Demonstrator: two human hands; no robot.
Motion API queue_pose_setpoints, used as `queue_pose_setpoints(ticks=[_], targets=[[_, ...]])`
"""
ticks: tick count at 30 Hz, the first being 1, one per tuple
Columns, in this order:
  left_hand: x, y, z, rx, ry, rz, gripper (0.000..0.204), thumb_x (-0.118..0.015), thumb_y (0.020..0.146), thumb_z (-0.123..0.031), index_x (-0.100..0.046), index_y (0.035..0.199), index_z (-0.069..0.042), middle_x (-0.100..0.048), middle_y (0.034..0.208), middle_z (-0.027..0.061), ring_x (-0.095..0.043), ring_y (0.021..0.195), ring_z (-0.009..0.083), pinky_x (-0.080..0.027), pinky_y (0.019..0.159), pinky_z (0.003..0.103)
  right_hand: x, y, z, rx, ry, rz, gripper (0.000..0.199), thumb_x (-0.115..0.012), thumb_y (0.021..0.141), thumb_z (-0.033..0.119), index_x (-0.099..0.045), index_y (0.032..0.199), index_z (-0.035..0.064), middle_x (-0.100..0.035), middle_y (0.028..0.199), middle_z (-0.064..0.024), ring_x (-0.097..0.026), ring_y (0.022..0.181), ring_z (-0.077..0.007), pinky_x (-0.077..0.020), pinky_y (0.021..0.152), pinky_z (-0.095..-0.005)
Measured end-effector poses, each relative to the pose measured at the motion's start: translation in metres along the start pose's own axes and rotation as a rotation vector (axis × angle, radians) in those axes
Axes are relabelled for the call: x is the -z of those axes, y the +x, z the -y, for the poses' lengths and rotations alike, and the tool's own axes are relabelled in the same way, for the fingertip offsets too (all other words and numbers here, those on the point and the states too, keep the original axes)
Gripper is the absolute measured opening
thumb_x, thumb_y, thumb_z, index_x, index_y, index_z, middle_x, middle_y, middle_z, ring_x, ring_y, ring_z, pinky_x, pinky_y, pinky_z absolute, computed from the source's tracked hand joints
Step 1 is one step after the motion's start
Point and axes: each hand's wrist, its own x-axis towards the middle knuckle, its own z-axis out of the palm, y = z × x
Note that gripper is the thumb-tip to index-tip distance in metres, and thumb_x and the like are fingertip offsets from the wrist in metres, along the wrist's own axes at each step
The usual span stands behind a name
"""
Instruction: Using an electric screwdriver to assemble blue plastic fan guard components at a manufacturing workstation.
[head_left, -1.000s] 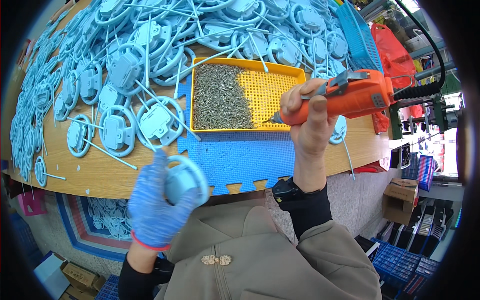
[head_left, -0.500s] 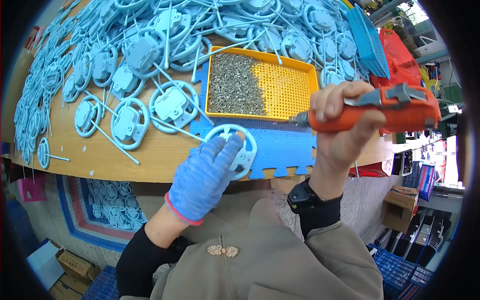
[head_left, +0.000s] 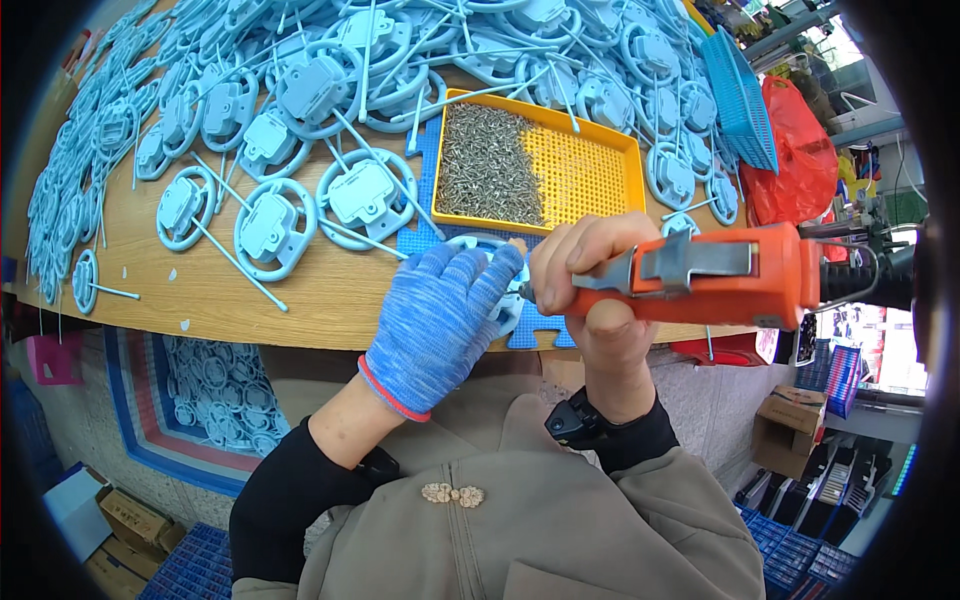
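Observation:
My left hand (head_left: 435, 320), in a blue knit glove with a red cuff, holds a light-blue plastic ring part (head_left: 509, 316) down on a blue foam mat (head_left: 548, 334). The glove covers most of that part. My bare right hand (head_left: 595, 270) is wrapped round an orange electric screwdriver (head_left: 730, 270), which lies nearly level and points left. Its tip reaches the ring part beside my gloved fingers; the exact contact is hidden. Just beyond the mat sits a yellow perforated tray (head_left: 590, 170), with many small metal screws (head_left: 485, 165) heaped in its left half.
Similar ring parts with thin stems (head_left: 270, 232) lie on the wooden table (head_left: 320, 325), piled high at the back and left. A blue basket (head_left: 742, 100) and a red plastic bag (head_left: 795, 165) stand at the right. Below the table, a striped bag (head_left: 145, 410) contains more parts.
My right hand has brought the screwdriver left and nearer to me, from the tray's front right corner to the ring part. My left hand stays on the part.

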Motion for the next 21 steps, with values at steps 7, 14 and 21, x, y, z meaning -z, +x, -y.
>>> queue_pose_setpoints(ticks=[7, 14, 21], targets=[[0.004, 0.010, 0.026, -0.084, -0.035, 0.033, 0.063, -0.074, 0.067, -0.026, -0.053, 0.123, -0.008, -0.061, 0.102, 0.0076, -0.054, 0.103, 0.0300, -0.039, 0.090, 0.044, 0.004, 0.011, -0.012, 0.045, -0.064, 0.204, 0.050, -0.070, 0.079, 0.050, -0.049, 0.092, 0.0063, -0.051, 0.062, -0.0034, -0.051, 0.055, -0.0147, -0.0404, 0.050, -0.0271], [0.019, -0.002, 0.018, -0.126, 0.024, 0.115, 0.054, -0.073, 0.067, -0.032, -0.057, 0.115, -0.011, -0.061, 0.101, 0.0055, -0.056, 0.097, 0.0250, -0.041, 0.087, 0.045, 0.009, 0.010, -0.010, -0.077, 0.248, 0.023, 0.052, -0.061, 0.081, 0.059, -0.049, 0.093, 0.0094, -0.047, 0.063, 0.0003, -0.045, 0.052, -0.0116, -0.0355, 0.052, -0.0278], [0.108, -0.115, 0.026, 0.142, 0.272, 0.307, 0.050, -0.079, 0.058, -0.029, -0.058, 0.102, -0.013, -0.060, 0.095, 0.0057, -0.057, 0.091, 0.0245, -0.038, 0.094, 0.045, 0.066, 0.022, 0.011, 0.173, 0.024, -0.184, 0.051, -0.060, 0.082, 0.058, -0.052, 0.096, 0.0090, -0.047, 0.068, 0.0010, -0.043, 0.060, -0.0110, -0.0342, 0.059, -0.0272]])
